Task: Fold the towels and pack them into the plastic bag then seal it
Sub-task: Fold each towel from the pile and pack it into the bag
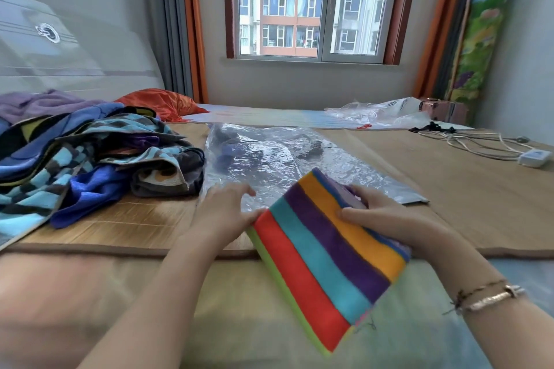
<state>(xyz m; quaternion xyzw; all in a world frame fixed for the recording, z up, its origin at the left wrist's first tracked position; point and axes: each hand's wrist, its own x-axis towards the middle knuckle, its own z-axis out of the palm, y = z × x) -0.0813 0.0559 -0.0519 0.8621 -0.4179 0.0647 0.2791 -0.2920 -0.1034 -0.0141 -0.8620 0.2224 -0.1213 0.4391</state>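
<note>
On the bed's left side, a heap of unfolded towels (90,153) lies on the woven mat (449,189): checked light blue and grey cloth, a plain blue one, a dark one with a yellow edge, and a purple cloth at the back. Behind the heap sits a crumpled orange cloth (162,103), near the grey and orange curtains. Just right of the heap, a clear plastic bag (284,159) lies flat on the mat, its near edge toward the person, with dark shapes showing through its far part. At the bag's near left corner the left hand (223,213) rests with fingers loosely curved, fingertips on the plastic and thumb side touching the red edge of the folded striped towel (326,260); whether it pinches the plastic cannot be told. That towel, banded green, red, teal, purple, orange and blue, is held tilted, its far end over the bag's near edge and its near end toward the person. The right hand (380,219) grips the towel's far right part, thumb across the orange stripe and fingers curled around the edge. A bracelet (491,296) circles that wrist. Farther right on the mat lie a white cable with a small switch box (535,157), and beyond it another crumpled clear bag (380,112) below the window (299,3).
</note>
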